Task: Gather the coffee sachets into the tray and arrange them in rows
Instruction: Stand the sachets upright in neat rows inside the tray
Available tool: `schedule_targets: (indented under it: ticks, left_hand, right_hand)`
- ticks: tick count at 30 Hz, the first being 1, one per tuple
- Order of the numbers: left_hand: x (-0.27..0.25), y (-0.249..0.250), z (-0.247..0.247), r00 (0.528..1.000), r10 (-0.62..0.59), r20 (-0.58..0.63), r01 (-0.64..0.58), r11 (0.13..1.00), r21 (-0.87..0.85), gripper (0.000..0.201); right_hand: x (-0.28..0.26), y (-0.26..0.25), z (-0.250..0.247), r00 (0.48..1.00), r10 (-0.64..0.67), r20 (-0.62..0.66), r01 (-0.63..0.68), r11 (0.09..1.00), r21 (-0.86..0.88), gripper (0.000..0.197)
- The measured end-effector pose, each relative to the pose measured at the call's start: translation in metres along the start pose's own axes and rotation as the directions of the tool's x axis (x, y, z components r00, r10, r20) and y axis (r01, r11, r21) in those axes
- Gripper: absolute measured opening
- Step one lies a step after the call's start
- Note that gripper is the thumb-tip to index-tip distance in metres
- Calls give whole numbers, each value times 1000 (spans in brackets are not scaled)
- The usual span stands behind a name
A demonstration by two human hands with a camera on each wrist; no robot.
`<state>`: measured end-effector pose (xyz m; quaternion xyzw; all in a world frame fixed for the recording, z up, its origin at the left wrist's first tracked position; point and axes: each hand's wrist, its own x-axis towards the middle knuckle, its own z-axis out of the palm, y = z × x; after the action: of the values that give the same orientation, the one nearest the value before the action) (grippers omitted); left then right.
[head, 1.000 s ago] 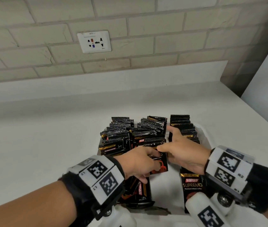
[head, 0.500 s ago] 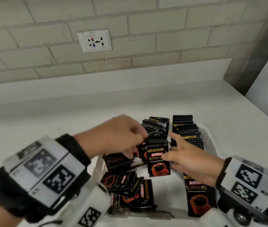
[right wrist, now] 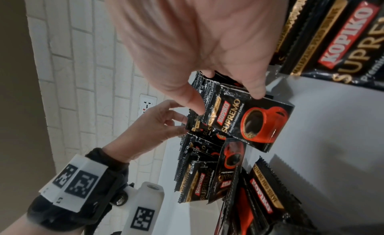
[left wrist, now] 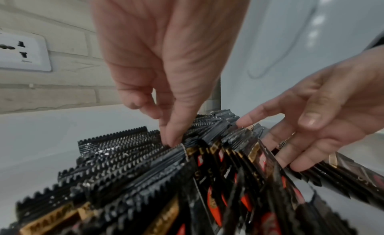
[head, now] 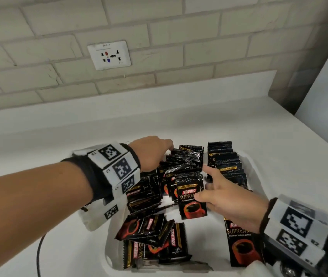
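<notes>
The left hand [head: 152, 152] reaches over the white tray [head: 249, 162], its fingertips [left wrist: 173, 140] pinching the top edges of the upright coffee sachets [head: 181, 162] in the middle row. Just right, the right hand [head: 225, 198] holds the front sachet [head: 192, 204] of that row between thumb and spread fingers, beside the right-hand row [head: 226, 162].

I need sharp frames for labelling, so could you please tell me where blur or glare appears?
Head view: sharp; brand text on the front sachet is readable. Left wrist view: near sachets smear into blur, with glints on their crimped tops. Right wrist view: palm of the right hand washed out.
</notes>
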<state>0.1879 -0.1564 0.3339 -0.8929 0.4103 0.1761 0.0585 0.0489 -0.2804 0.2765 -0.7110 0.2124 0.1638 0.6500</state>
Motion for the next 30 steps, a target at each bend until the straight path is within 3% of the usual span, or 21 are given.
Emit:
schedule_targets:
  ticks: [8, 15, 20, 23, 25, 28, 30]
  left_hand:
    - [11, 6, -1, 999, -44, -13, 41, 983, -181, 42]
    - [14, 5, 5, 996, -83, -45, 53, 887, -458, 22]
    - [13, 9, 13, 994, -103, -30, 61, 776, -628, 29]
    - [9, 8, 9, 995, -91, -46, 44, 787, -616, 26]
    - [1, 6, -4, 988, -97, -117, 20, 847, -531, 23]
    - [-29, -1, -29, 969, -97, -225, -20, 883, -469, 18]
    - [-58, -7, -28, 983, -66, -172, -18, 894, -447, 18]
  right_hand:
    - [4, 4, 1, 1000, 5, -2, -5, 1000, 30, 87]
    - [3, 1, 2, 1000, -6, -23, 8, 998, 66, 84]
    - [1, 0, 5, 999, -19, -43, 21, 999, 48, 85]
    - [-6, -4, 7, 998, -17, -52, 17, 1000, 10, 85]
    - [-17, -12, 6, 997, -56, -43, 53, 996, -68, 81]
    - [-40, -25, 3, 983, -178, -47, 152, 930, -333, 64]
    - [-53, -29, 4, 971, -230, 66, 231, 826, -514, 44]
